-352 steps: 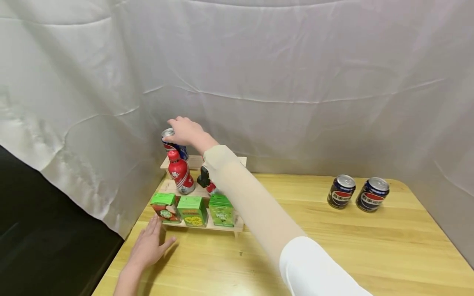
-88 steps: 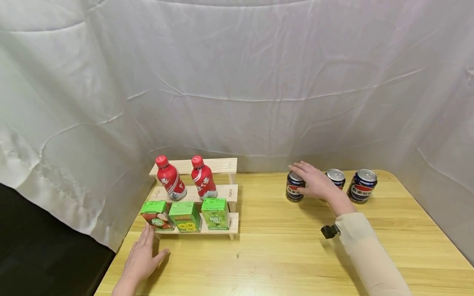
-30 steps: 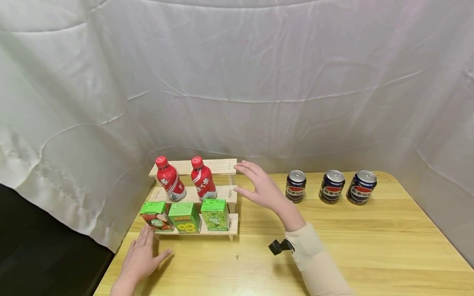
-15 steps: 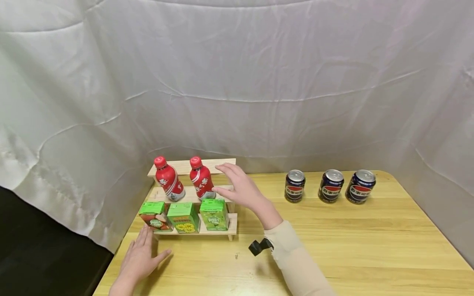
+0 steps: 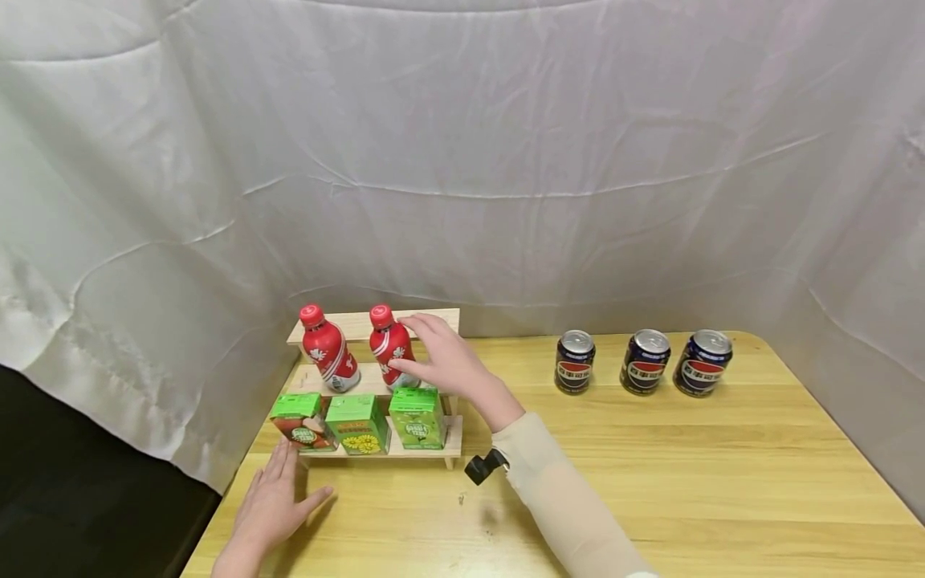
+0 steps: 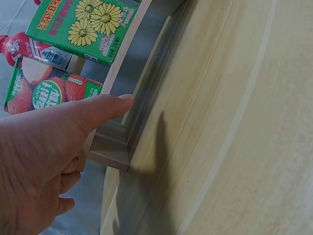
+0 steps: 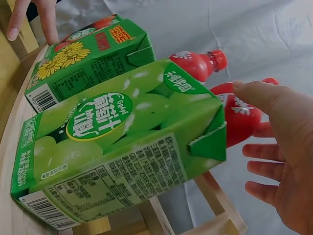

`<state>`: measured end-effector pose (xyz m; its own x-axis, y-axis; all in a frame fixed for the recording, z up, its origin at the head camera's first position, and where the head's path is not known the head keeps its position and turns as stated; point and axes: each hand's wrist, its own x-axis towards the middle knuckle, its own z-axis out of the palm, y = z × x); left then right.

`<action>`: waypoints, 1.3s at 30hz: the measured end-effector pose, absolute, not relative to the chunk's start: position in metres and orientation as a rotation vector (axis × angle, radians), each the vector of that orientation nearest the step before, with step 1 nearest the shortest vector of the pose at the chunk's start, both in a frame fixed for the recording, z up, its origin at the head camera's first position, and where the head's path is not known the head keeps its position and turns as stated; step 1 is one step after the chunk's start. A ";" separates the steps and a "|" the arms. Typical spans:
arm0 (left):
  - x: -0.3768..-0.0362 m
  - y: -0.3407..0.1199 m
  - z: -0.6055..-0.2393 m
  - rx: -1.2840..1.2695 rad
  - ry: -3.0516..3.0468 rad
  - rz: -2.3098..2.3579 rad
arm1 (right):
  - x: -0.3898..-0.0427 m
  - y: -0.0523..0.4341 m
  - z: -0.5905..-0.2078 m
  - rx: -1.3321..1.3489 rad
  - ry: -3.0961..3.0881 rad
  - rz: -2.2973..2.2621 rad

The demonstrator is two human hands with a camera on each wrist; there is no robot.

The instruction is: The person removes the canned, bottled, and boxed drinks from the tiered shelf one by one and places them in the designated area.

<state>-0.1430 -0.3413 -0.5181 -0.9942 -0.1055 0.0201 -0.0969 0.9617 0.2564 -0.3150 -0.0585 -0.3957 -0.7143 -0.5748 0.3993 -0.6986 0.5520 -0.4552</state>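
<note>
reaching with fingers spread, the right hand (image 5: 442, 363) touches the right-hand red plastic bottle (image 5: 390, 345) on the wooden rack's (image 5: 433, 323) middle step, above a green grape carton (image 7: 122, 142); the left hand (image 5: 278, 502) lies flat on the surface (image 5: 723, 482) beside a daisy-printed carton (image 6: 83, 27).

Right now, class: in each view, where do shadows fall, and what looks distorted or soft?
Head view: soft, even light, straight cloth folds bow. Left wrist view: the left hand casts a dark shadow on the table. Right wrist view: the green carton looms stretched, right hand soft.

Three cans (image 5: 645, 361) — yellow table (image 5: 723, 482), white drape (image 5: 506, 160).
</note>
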 end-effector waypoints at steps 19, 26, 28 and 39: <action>-0.142 -0.340 -0.518 0.157 -3.070 -0.401 | -0.334 -0.078 -0.390 1.178 -2.528 0.499; -0.143 -0.341 -0.519 0.159 -3.066 -0.396 | -0.337 -0.079 -0.387 1.228 -2.456 0.453; -0.143 -0.342 -0.519 0.157 -3.064 -0.395 | -0.337 -0.080 -0.387 1.241 -2.443 0.458; -0.143 -0.341 -0.520 0.158 -3.067 -0.415 | -0.337 -0.074 -0.390 1.245 -2.393 0.472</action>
<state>-0.1426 -0.3415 -0.5202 -0.9939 -0.1063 0.0286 -0.0948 0.9590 0.2670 -0.3366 -0.0741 -0.3896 -0.5228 -0.6954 0.4931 -0.8305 0.5460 -0.1105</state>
